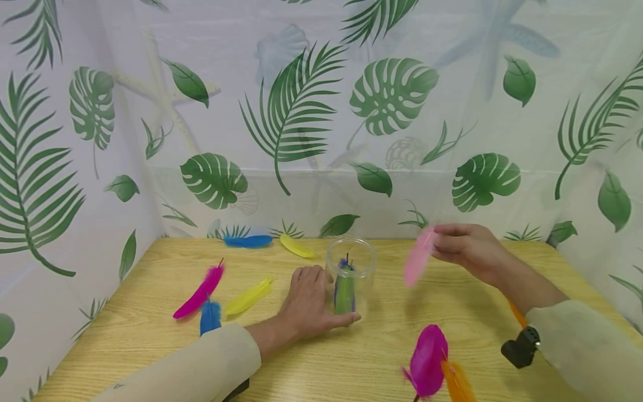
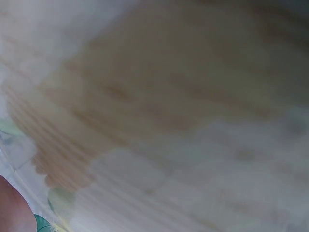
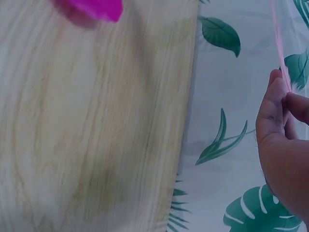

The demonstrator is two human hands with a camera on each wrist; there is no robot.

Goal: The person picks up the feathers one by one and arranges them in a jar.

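- Right hand pinches the pink feather between thumb and fingers, fingers together and clamped on it
- That feather is above the table, right of the cup and apart from it, slanting down and to the left from the fingertips
- Left hand holds the cup from its left and near side, thumb reaching across in front of the base
- Cup is clear and upright; inside stand a green feather and something purple
- Left of the left hand lie a yellow feather, a magenta feather and a blue feather, the blue one partly covered by the left sleeve
- Near the far edge lie a second blue feather and a second yellow feather
- On the near right, a second magenta feather touches an orange feather
- More orange shows behind the right forearm
- Behind the table hangs a leaf-print sheet
- Left wrist view is too blurred to show that grip
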